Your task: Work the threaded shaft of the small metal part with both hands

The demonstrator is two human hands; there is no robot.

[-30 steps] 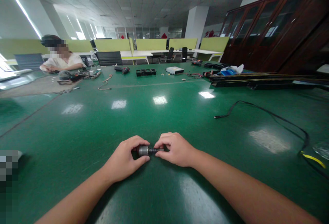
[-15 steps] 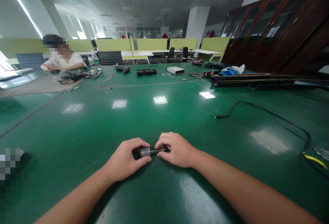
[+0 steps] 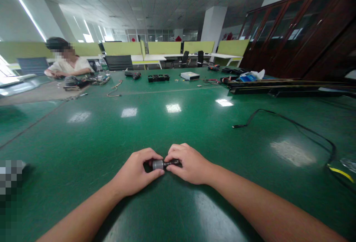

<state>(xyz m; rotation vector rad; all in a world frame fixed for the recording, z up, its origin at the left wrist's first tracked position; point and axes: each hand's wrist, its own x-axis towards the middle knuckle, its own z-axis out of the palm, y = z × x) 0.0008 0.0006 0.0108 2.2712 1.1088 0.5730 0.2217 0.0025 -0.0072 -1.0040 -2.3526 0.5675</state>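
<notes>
A small grey metal cylinder with a thin dark shaft [image 3: 158, 165], looking like a small motor, lies sideways just above or on the green table [image 3: 178, 127]; contact with the surface cannot be made out. My left hand [image 3: 136, 171] is closed round the cylinder body, thumb in front and fingers behind. At the shaft end, my right hand [image 3: 190, 164] pinches the dark ridged part between thumb and fingers. The shaft's tip shows a little in the gap under my right fingers.
A black cable [image 3: 292, 118] curves along the right side. Toward the back are a power drill [image 3: 132, 75], a black slotted part [image 3: 158, 78], a white box [image 3: 190, 75] and long dark rails [image 3: 250, 88]. Another person [image 3: 69, 64] sits at the far left.
My right fingers have slid slightly left along the shaft, closer to the cylinder body, and tightened. My left hand and the cylinder have barely shifted.
</notes>
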